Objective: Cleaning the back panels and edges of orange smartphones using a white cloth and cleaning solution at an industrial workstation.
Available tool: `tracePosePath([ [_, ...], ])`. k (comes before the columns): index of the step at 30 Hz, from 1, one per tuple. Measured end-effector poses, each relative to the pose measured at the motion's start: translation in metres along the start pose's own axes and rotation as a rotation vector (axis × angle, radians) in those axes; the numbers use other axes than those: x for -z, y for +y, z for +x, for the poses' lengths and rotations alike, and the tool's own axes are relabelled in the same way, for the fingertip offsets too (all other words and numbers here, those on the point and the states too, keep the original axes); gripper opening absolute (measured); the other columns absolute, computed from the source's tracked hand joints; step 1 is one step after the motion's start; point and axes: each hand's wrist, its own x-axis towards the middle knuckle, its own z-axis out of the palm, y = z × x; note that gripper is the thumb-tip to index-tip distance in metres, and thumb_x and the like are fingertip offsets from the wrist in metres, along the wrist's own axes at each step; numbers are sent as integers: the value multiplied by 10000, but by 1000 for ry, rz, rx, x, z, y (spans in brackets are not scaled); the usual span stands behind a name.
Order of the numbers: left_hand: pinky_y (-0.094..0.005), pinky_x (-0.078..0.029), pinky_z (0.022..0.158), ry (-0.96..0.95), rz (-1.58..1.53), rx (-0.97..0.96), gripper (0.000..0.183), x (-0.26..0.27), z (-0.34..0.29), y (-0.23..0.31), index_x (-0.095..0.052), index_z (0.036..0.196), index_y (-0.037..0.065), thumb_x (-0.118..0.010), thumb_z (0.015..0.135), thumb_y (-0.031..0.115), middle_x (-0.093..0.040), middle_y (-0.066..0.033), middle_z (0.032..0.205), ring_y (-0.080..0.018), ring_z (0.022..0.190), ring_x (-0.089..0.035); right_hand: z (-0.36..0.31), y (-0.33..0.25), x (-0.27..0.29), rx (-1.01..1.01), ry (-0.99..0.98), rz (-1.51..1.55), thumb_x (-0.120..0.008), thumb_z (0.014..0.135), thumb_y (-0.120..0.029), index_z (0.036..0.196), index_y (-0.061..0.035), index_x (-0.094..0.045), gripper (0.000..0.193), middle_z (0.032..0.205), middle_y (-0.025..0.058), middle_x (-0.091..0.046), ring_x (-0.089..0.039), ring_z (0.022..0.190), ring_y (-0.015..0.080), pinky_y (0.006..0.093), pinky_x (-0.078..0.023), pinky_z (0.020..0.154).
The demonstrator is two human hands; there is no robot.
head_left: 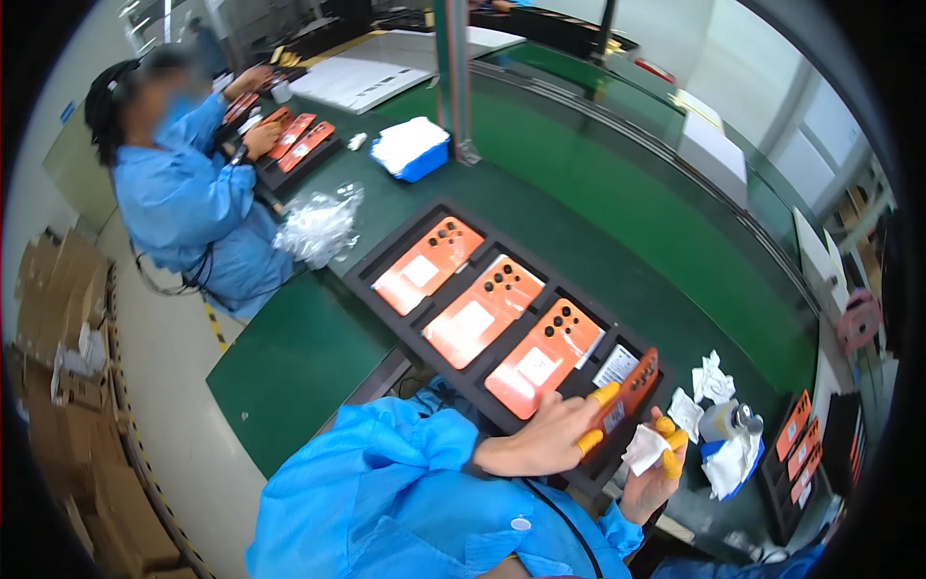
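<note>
My left hand point(552, 436), yellow finger cots on some fingertips, grips an orange smartphone point(639, 384) that stands tilted over the right end of a black tray point(461, 374). A dark camera cluster shows near the phone's upper end. Pinched in my right hand point(648, 494), also with yellow finger cots, is a folded white wipe point(644, 450), close to the phone. Three more orange phones lie backs up in the tray's slots: a left one point(449, 259), a middle one point(511, 288) and a right one point(567, 349). Each bears a white label.
Crumpled white wipes point(714, 378) and a metal-topped bottle point(723, 421) stand to the right, near another phone tray point(779, 481). Ahead are a blue box of wipes point(424, 166) and clear plastic bags point(320, 224). At left, a co-worker point(183, 183) handles orange phones. A post point(453, 77) rises from the green bench.
</note>
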Motion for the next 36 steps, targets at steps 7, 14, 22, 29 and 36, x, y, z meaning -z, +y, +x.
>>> tracePosePath([
  [7, -468, -315, 703, 134, 303, -206, 401, 41, 15, 20, -507, 1155, -10, -606, 780, 89, -584, -154, 801, -310, 786, -565, 1, -12, 2, 115, 44, -44, -488, 947, -285, 1078, -39, -471, 280, 866, 117, -571, -557, 772, 223, 350, -449, 713],
  [14, -379, -216, 712, 165, 520, -277, 295, 22, 32, 13, -600, 1042, -5, -649, 754, 40, -530, -82, 704, -218, 754, -497, 26, -50, 32, 825, 534, -1424, -619, 773, 53, 1014, -8, -615, 249, 942, 127, -604, -592, 849, 260, 310, -461, 756],
  [22, -377, -195, 674, 256, 491, -272, 189, 12, 24, 0, -559, 720, 29, -712, 731, 138, -556, -61, 664, -226, 818, -494, 60, -80, 73, 838, 532, -2163, -599, 682, 35, 976, -53, -679, 318, 888, 154, -580, -548, 847, 313, 407, -461, 737],
  [29, -387, -183, 668, 292, 407, -246, 287, 13, 22, -8, -524, 565, 58, -741, 704, 184, -511, -35, 583, -216, 811, -492, 65, -82, 69, 753, 376, -2372, -569, 694, 8, 982, -69, -678, 317, 845, 127, -555, -536, 847, 293, 392, -444, 708],
  [36, -395, -193, 678, 284, 433, -314, 179, 8, 16, -9, -611, 657, 42, -746, 644, 160, -494, -36, 644, -228, 845, -486, 41, -32, -13, 1001, -227, -1682, -670, 632, -17, 945, -95, -704, 324, 866, 93, -602, -593, 766, 284, 373, -495, 637],
])
